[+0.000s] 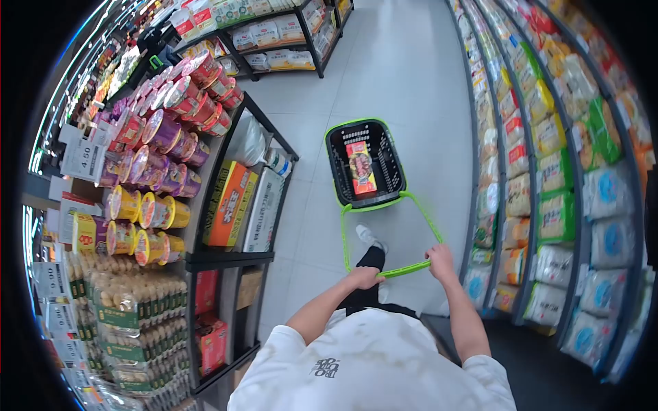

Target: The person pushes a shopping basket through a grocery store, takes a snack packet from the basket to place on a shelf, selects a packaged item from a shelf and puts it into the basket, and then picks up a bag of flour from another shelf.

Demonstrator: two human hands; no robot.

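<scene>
A black shopping basket with a bright green rim stands on the floor ahead of me. Its long green handle reaches back toward my body. Closed around the handle's left corner is my left hand. My right hand grips the same handle near its right corner. Inside the basket lies one red package with a food picture on it. My white shoe shows just behind the basket, under the handle.
To the left, a display holds stacked instant noodle cups, price cards and egg packs. Curved shelves of bagged goods line the right side. Another rack stands farther along the grey tiled aisle.
</scene>
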